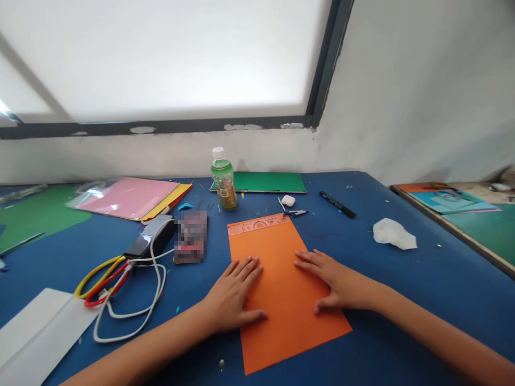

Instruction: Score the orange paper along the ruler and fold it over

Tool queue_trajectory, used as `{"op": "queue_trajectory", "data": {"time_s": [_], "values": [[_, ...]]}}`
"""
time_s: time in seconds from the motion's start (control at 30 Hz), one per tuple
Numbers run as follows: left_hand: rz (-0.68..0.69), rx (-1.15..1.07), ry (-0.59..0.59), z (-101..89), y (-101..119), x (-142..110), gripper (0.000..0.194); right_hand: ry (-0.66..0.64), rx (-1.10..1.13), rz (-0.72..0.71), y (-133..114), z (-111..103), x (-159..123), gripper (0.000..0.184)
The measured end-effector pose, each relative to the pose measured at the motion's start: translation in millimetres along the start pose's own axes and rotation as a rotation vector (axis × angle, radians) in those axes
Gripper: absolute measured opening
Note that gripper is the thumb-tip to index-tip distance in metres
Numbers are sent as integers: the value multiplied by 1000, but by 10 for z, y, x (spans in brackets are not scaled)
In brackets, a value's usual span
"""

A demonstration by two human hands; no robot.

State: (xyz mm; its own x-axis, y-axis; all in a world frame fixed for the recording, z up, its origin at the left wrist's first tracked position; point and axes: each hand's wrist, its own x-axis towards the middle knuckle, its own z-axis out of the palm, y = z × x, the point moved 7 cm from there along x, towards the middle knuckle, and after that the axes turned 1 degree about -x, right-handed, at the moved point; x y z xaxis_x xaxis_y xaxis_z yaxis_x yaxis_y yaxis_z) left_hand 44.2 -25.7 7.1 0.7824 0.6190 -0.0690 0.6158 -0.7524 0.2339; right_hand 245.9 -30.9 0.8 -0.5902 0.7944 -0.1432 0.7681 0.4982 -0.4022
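Both grips lie flat and released, left hand and right hand pressing the orange paper; a ruler lies beyond them.

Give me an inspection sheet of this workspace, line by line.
Surface: blue table, small paper scraps scattered.
Job's things: orange sheet lying flat; clear ruler along its far edge.
Clutter: bottle, black marker, crumpled tissue, pink and yellow sheets, green board.
Hands: left hand and right hand pressed flat on the sheet, fingers spread.
Cables: white, yellow and red cables coiled at left.
Surroundings: white wall, window frame.
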Motion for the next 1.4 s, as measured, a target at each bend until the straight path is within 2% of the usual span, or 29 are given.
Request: {"op": "queue_trajectory", "data": {"time_s": [0.07,0.13,0.2,0.3,0.37,0.43,0.5,0.6,0.67,0.77,0.9,0.97,1.07,1.17,1.33,1.4], "values": [[-46,9,4,-72,-90,91,72,90,-48,-34,-9,-143,173,62],[-151,35,29,-175,-266,268,59,207,-120,-76,-1,-310,452,43],[-241,53,76,-290,-460,492,59,253,-148,-79,56,-401,813,44],[-379,63,96,-418,-765,794,77,289,-186,-61,170,-440,1326,52],[-425,60,60,-467,-913,928,82,308,-202,-44,242,-433,1546,49],[-446,60,12,-507,-1008,1005,84,329,-213,-29,305,-423,1638,45],[-463,65,-38,-542,-1069,1043,76,353,-222,-12,364,-423,1626,40],[-509,63,-118,-584,-1140,1077,46,382,-243,19,449,-452,1506,35],[-550,52,-175,-607,-1192,1095,33,390,-262,37,491,-484,1412,31],[-614,27,-259,-622,-1275,1105,31,401,-297,76,552,-537,1277,24],[-673,-10,-334,-590,-1328,1050,29,454,-339,169,700,-588,1079,25],[-687,-20,-325,-567,-1308,991,29,489,-347,214,788,-599,982,27],[-691,-8,-226,-561,-1237,906,31,525,-333,252,870,-604,895,30],[-699,5,-141,-557,-1190,868,34,526,-291,211,810,-601,921,32],[-648,-75,-241,-493,-1212,944,29,398,-156,19,496,-550,1184,30],[-584,-107,-261,-514,-1201,961,29,357,-86,-7,422,-569,1282,42]]}}
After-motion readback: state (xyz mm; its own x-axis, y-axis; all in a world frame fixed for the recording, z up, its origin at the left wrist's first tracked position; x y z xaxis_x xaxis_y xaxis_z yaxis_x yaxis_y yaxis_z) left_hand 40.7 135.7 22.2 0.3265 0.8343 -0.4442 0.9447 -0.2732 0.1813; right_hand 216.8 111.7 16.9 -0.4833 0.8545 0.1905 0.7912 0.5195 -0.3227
